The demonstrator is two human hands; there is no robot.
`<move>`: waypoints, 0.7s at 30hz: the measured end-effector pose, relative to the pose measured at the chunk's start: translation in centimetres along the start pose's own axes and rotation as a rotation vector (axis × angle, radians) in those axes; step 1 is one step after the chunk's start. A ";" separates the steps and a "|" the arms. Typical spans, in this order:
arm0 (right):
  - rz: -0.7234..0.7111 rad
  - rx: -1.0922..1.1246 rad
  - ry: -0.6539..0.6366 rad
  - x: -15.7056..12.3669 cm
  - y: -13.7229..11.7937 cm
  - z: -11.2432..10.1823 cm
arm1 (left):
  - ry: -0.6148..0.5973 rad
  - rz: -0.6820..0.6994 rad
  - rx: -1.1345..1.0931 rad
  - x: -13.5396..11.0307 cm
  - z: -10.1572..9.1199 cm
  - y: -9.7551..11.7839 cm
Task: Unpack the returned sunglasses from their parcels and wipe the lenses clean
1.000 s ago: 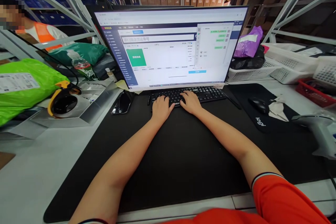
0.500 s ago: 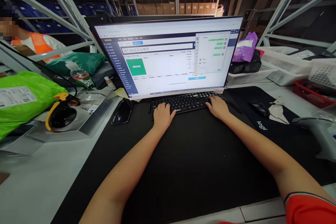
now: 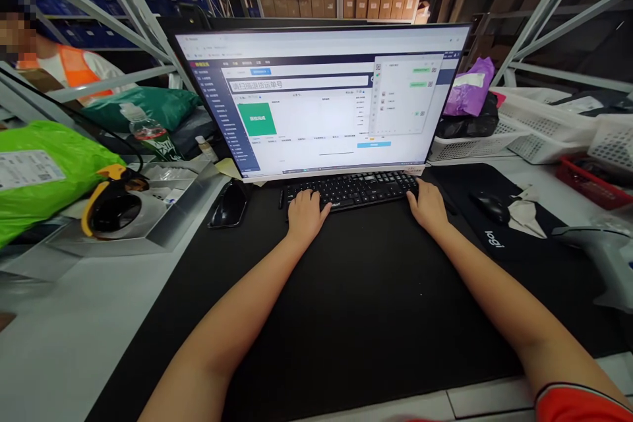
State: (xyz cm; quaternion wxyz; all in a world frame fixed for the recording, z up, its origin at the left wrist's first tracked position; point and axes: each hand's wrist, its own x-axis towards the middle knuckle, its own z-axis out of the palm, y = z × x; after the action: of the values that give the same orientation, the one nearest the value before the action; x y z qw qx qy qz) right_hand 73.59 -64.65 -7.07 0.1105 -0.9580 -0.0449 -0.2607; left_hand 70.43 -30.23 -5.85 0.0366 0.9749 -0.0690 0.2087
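Note:
A black keyboard (image 3: 353, 189) lies on a black desk mat (image 3: 346, 303) under a wide monitor (image 3: 321, 99) that shows a software page with a green square. My left hand (image 3: 305, 215) rests on the keyboard's left part, fingers spread over the keys and holding nothing. My right hand (image 3: 428, 206) lies at the keyboard's right end, fingers flat on the edge keys, open.
A black mouse (image 3: 489, 205) sits on a mouse pad at the right, a phone (image 3: 230, 204) left of the keyboard. A green parcel (image 3: 44, 168), water bottle (image 3: 151, 132) and yellow-black scanner (image 3: 111, 204) stand left. White baskets (image 3: 544, 125) are at the right. A person in an orange vest (image 3: 74, 69) works behind.
My right hand has slid from the middle of the keyboard to its right end. The chat window on the monitor has changed. My left hand has stayed in place.

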 end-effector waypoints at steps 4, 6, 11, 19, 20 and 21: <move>-0.110 0.028 0.013 -0.5 -0.9 -0.1 | 0.009 -0.001 -0.004 0.0 0.0 0.0; -0.185 0.044 -0.007 -0.7 -1.6 -0.1 | 0.016 -0.001 -0.006 0.0 0.1 0.0; -0.359 0.067 -0.088 0.1 -4.5 0.2 | 0.033 0.005 -0.019 0.1 0.2 -0.1; -0.608 0.123 -0.189 1.6 -14.5 2.5 | 0.017 -0.003 -0.035 -0.2 0.1 -0.2; -0.622 0.127 -0.190 1.5 -14.8 2.3 | 0.014 -0.002 -0.035 -0.3 0.1 -0.3; -0.631 0.127 -0.188 1.4 -14.6 2.0 | 0.012 0.000 -0.035 -0.3 0.0 -0.3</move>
State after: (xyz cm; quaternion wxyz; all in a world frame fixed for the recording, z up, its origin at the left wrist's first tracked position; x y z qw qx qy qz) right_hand 73.69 -49.99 -5.24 0.0793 -0.9079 -0.3656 -0.1892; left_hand 70.17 -29.90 -5.99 0.0541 0.9728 -0.0723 0.2134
